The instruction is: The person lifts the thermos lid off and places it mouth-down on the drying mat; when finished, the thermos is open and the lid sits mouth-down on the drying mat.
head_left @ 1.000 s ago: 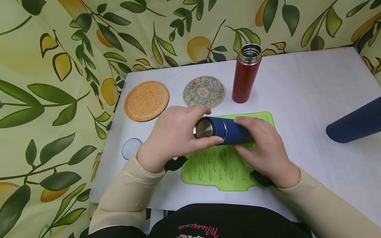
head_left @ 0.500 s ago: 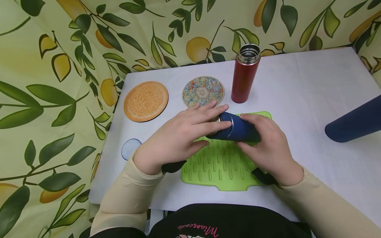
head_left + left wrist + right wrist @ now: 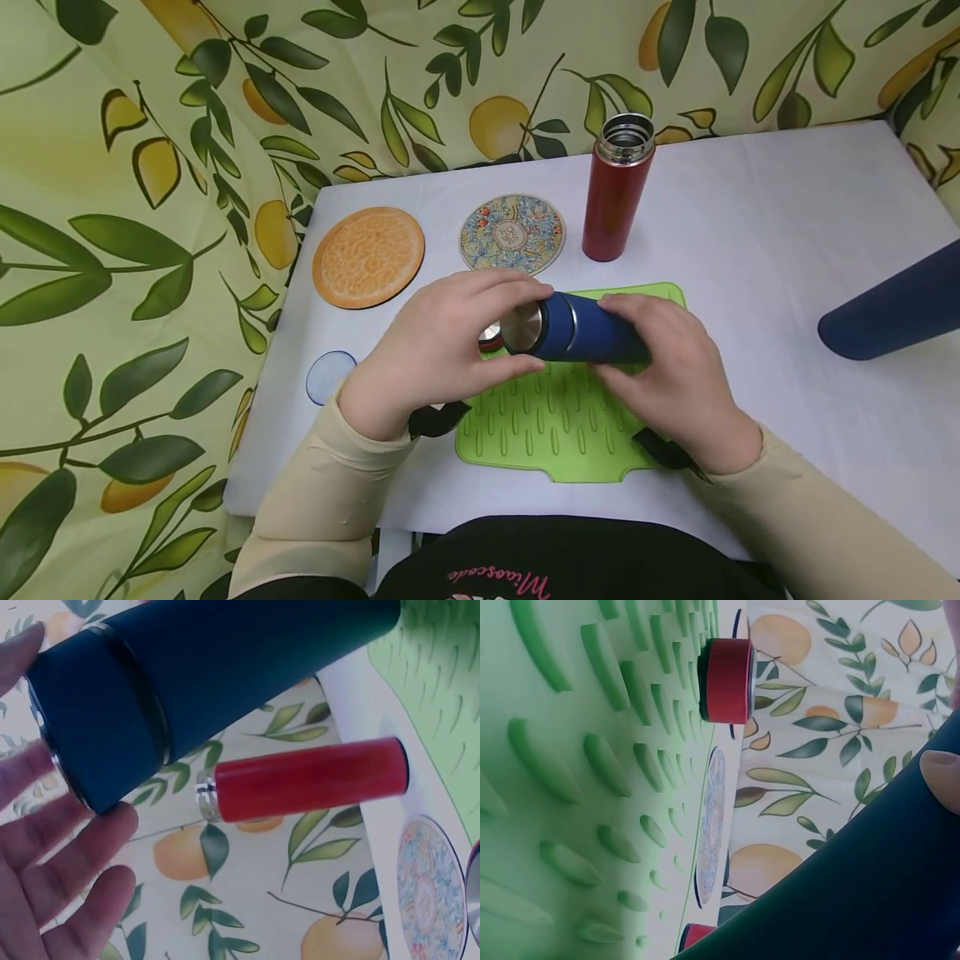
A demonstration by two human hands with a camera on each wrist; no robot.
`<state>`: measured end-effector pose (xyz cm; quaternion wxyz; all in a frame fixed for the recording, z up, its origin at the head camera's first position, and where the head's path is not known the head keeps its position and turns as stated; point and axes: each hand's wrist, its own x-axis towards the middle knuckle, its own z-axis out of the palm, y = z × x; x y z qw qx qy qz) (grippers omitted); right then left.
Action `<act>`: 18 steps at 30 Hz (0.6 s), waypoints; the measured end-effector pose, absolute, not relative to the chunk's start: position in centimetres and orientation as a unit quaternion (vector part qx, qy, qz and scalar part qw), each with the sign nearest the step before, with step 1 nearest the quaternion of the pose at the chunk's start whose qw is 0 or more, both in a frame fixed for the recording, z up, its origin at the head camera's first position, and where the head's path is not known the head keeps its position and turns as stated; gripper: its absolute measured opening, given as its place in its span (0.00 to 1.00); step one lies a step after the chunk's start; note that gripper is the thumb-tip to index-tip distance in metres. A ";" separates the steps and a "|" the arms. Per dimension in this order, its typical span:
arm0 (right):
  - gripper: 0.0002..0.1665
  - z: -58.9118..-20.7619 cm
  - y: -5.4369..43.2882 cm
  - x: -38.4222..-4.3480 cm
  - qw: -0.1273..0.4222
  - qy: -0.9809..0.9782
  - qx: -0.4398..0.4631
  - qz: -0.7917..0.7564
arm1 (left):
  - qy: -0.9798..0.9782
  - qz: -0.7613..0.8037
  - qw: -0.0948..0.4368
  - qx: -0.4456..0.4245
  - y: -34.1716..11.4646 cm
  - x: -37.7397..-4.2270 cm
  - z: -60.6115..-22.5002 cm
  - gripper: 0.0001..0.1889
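Note:
A blue thermos lies tilted on its side above the green studded mat, its steel-topped cap towards the left. My right hand grips the thermos body, fingers over the far side and thumb on the near side. At the cap end, the left hand holds the cap's rim between thumb and fingers; the left wrist view has its fingers spread round that rim. A small red cap sits on the mat, partly hidden behind the left hand in the head view.
A red thermos without a lid stands upright at the back. Left of it lie a patterned round coaster and an orange round mat. A clear bluish disc is near the left edge. A dark blue bottle enters at right.
The left hand loosened from the cap with its fingers extended over it, then came back round the cap end. The right hand kept its grip; the thermos tipped slightly and returned.

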<state>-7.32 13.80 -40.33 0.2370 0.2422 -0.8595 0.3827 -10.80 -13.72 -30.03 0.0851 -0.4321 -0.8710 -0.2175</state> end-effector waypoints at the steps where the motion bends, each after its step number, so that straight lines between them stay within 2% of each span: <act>1: 0.46 -40.4 13.8 -7.3 0.239 -0.858 0.247 0.382 | -0.878 -0.210 0.088 -0.421 -13.7 -10.8 -30.0 0.34; 6: 0.46 -40.6 13.6 -7.3 0.238 -0.856 0.260 0.377 | -0.904 -0.175 0.087 -0.380 -13.6 -10.9 -30.2 0.38; 10: 0.47 -40.7 13.6 -7.4 0.233 -0.860 0.254 0.376 | -0.868 -0.223 0.061 -0.439 -14.0 -11.0 -30.3 0.41; 13: 0.47 -40.6 13.7 -7.5 0.236 -0.861 0.249 0.377 | -0.829 -0.252 0.044 -0.497 -14.2 -11.0 -30.3 0.36; 18: 0.47 -40.6 13.8 -7.5 0.234 -0.860 0.245 0.382 | -0.812 -0.258 0.051 -0.521 -14.2 -11.0 -30.3 0.26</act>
